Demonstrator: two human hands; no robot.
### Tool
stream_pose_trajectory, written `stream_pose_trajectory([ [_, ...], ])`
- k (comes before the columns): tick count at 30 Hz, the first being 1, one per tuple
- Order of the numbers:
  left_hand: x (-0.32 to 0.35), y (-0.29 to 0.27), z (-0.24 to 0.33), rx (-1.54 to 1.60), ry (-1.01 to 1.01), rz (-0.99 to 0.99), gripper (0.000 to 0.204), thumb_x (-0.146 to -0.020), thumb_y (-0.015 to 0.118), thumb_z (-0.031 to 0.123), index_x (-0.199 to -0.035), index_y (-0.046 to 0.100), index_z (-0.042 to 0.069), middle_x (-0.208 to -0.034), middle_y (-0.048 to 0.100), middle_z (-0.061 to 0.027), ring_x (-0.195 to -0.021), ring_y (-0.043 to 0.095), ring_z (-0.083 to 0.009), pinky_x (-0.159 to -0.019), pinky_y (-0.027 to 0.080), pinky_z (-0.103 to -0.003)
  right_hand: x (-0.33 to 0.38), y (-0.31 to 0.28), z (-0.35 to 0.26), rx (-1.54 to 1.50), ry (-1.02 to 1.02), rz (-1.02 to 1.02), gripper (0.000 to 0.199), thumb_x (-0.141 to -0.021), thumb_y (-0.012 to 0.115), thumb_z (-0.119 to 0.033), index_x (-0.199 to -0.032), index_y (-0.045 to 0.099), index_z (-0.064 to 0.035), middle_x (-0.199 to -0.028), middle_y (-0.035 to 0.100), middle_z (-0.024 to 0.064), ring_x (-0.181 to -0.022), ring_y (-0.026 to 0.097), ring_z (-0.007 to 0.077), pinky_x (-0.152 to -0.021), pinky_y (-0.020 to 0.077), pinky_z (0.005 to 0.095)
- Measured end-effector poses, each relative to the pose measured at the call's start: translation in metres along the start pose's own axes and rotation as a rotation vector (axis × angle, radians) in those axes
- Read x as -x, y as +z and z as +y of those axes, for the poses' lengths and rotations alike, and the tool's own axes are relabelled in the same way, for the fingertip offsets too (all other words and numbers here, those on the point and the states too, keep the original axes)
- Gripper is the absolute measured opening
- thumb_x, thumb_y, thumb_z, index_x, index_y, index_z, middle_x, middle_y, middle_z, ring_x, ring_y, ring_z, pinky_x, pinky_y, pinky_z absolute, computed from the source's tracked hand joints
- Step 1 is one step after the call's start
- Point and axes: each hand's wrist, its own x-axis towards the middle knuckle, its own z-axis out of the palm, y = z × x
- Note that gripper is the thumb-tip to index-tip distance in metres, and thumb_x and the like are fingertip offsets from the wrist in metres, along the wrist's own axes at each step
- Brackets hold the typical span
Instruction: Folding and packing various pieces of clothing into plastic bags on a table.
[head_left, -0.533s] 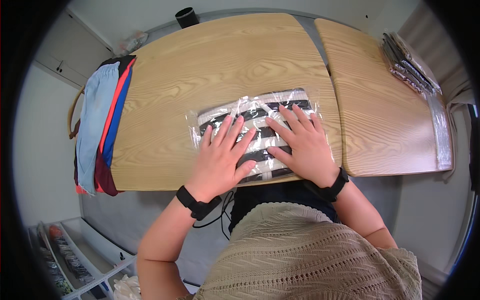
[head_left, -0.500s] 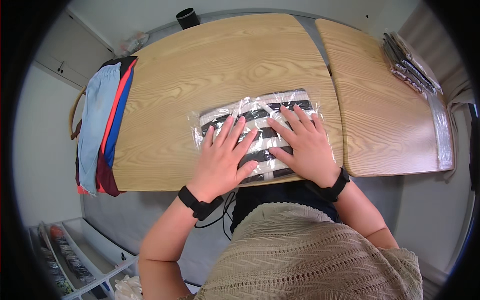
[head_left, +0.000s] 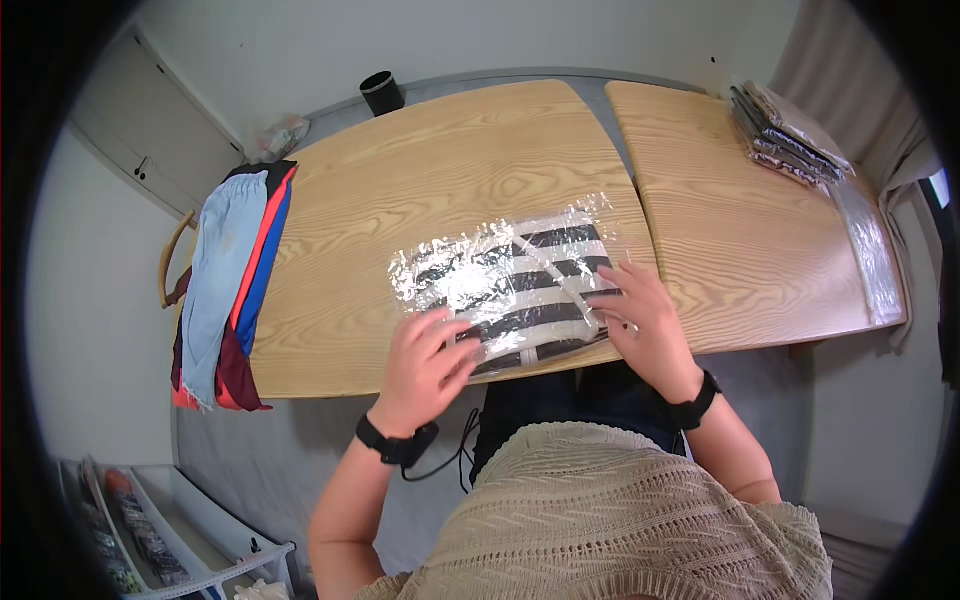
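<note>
A folded garment with black and white stripes lies inside a clear plastic bag (head_left: 540,290) near the front edge of the wooden table. Bright glare hides part of its left side. At the bag's near left corner is my left hand (head_left: 425,365), fingers bent and apart, slightly blurred. My right hand (head_left: 645,325) touches the right side of the bag with its fingers spread and the thumb lower down. Neither hand visibly grips the plastic.
Several garments, a light blue one (head_left: 225,280) on top, hang over the table's left end. On the right table (head_left: 740,260) sit a stack of bagged garments (head_left: 790,135) and flat clear bags (head_left: 868,255). A divided bin (head_left: 190,530) stands low left; a black wastebasket (head_left: 381,93) stands behind.
Both hands lay flat on the bag; they have drawn back toward its near left corner and right side, fingers now bent. Glare has spread over the plastic, and the head view has shifted.
</note>
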Motion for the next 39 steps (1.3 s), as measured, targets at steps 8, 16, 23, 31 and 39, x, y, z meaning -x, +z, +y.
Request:
stream_pose_trajectory([
  [8, 0.028, 0.01, 0.012, 0.002, -0.154, -0.016, 0.059, -0.067, 0.073, 0.006, -0.123, 0.054, 0.011, -0.132, 0.048, -0.0088, -0.124, 0.04, -0.0343, -0.102, 0.035, -0.045, 0.022, 0.012, 0.015, -0.53, 0.471, -0.016, 0.027, -0.082, 0.058, 0.0, -0.108, 0.064, -0.0049, -0.133, 0.05, 0.0138, -0.089, 0.06, 0.016, -0.073, 0.0483, 0.0254],
  [16, 0.015, 0.002, -0.003, 0.041, -0.098, 0.051, 0.05, -0.07, 0.062, -0.004, -0.119, 0.056, 0.005, -0.122, 0.057, -0.0103, -0.112, 0.052, -0.0312, -0.094, 0.044, -0.039, 0.007, -0.005, 0.022, -0.735, 0.522, -0.117, 0.031, -0.081, 0.059, -0.002, -0.111, 0.064, -0.004, -0.126, 0.055, 0.0102, -0.091, 0.055, 0.0109, -0.083, 0.0432, 0.0235],
  [23, -0.012, -0.066, 0.0, 0.524, -0.452, -0.013, 0.041, -0.08, 0.06, 0.0, -0.121, 0.056, 0.002, -0.107, 0.064, -0.014, -0.096, 0.062, -0.021, -0.083, 0.048, -0.031, -0.03, -0.051, 0.007, -0.835, 0.275, -0.263, 0.062, -0.07, 0.078, -0.013, -0.126, 0.053, -0.0062, -0.126, 0.053, 0.0069, -0.109, 0.052, 0.0186, -0.092, 0.0418, 0.0319],
  [31, -0.057, -0.092, -0.042, 0.688, -0.712, 0.272, 0.058, -0.083, 0.068, 0.017, -0.134, 0.042, 0.005, -0.108, 0.064, -0.0122, -0.09, 0.061, -0.015, -0.081, 0.048, -0.026, -0.104, -0.027, 0.023, -0.496, 0.311, -0.16, 0.06, -0.072, 0.079, -0.024, -0.121, 0.053, -0.0009, -0.121, 0.057, 0.0124, -0.114, 0.052, 0.026, -0.1, 0.0387, 0.0363],
  [39, -0.022, -0.009, -0.08, 0.779, -0.531, 0.226, 0.06, -0.078, 0.075, 0.017, -0.128, 0.044, 0.001, -0.119, 0.057, -0.0121, -0.11, 0.053, -0.0207, -0.093, 0.044, -0.034, -0.117, 0.0, 0.049, -0.653, 0.244, -0.329, 0.072, -0.073, 0.076, -0.007, -0.135, 0.038, -0.0013, -0.127, 0.054, 0.0083, -0.118, 0.049, 0.02, -0.103, 0.0356, 0.0324],
])
